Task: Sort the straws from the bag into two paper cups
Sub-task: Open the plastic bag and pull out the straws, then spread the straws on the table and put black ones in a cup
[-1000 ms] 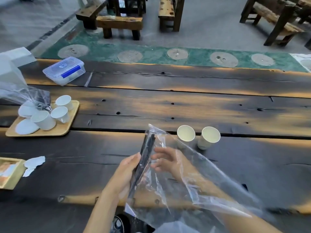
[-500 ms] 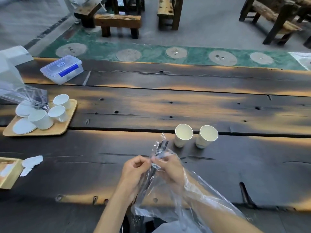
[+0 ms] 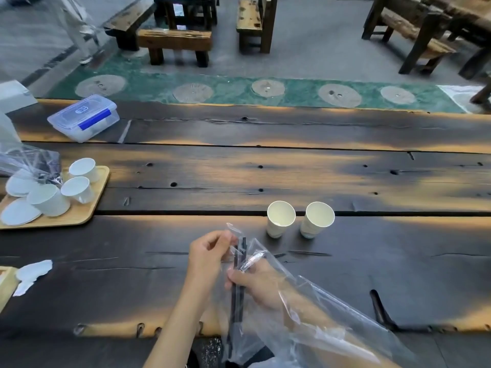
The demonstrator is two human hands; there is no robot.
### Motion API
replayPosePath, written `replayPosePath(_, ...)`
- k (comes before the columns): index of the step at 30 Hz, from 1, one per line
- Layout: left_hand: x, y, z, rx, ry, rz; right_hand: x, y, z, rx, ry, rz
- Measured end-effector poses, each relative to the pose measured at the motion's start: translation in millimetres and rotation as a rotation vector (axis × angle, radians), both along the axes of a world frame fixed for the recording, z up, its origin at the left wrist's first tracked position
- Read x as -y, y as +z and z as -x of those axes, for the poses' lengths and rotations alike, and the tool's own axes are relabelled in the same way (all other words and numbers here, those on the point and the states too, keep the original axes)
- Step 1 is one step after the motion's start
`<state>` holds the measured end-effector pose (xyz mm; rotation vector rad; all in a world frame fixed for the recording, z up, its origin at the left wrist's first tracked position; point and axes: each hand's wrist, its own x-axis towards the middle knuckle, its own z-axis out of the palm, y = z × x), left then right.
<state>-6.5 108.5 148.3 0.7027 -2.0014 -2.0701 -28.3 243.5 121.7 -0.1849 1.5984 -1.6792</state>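
Black plastic straws point(image 3: 237, 282) sit in clear plastic bag point(image 3: 305, 309); right hand point(image 3: 261, 285) fingers wrapped round them, left hand point(image 3: 210, 252) pinching bag mouth. Slide straight out toward two empty white paper cups point(image 3: 300, 220).

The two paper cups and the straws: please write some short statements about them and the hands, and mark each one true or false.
1. The two paper cups stand upright, side by side on the wooden table. True.
2. Both cups already hold straws. False: both look empty.
3. The dark straws are inside the clear plastic bag. True.
4. The right hand is inside the bag, holding the straws. True.
5. The left hand rests flat on the table. False: it pinches the top edge of the bag.
6. The wooden tray at the left is bare. False: white cups and lids lie on it.
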Motion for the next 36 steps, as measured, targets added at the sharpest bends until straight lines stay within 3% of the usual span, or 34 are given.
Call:
replayPosePath(3, 12, -5, 7, 0.007, 0.22, -0.136, -9, 9, 5, 0.041, -0.015, 0.092)
replayPosePath(5, 25, -12, 7, 0.063, 0.295, -0.207, -11, 12, 9, 0.056, -0.14, 0.126)
replayPosePath(8, 32, -24, 0, 0.09, 0.076, -0.288, -14, 18, 15, 0.214, -0.413, 0.32)
replayPosePath(11, 24, -36, -8, 0.176, -0.25, -0.158, -19, 22, 22, 0.334, -0.438, 0.528)
replayPosePath(19, 34, -52, -9, 0.176, 0.149, -0.256, -23, 14, 52, 0.515, -0.598, 0.336)
replayPosePath(22, 27, -50, -15, 0.236, -0.054, -0.373, -15, 18, 51, 0.498, -0.572, 0.39)
replayPosePath(25, 23, -53, -21, 0.287, -0.228, -0.369, -7, 13, 49, 0.414, -0.552, 0.419)
replayPosePath(29, 39, -65, -26, 0.225, 0.112, -0.366, -5, 19, 66, 0.289, -0.181, 0.439)
replayPosePath(32, 57, -84, -31, 0.24, 0.314, -0.349, -4, 9, 66, 0.362, -0.555, 0.487)
replayPosePath(36, 92, -111, -46, 0.273, 0.65, -0.414, -4, 5, 83, 0.257, -0.666, 0.399)
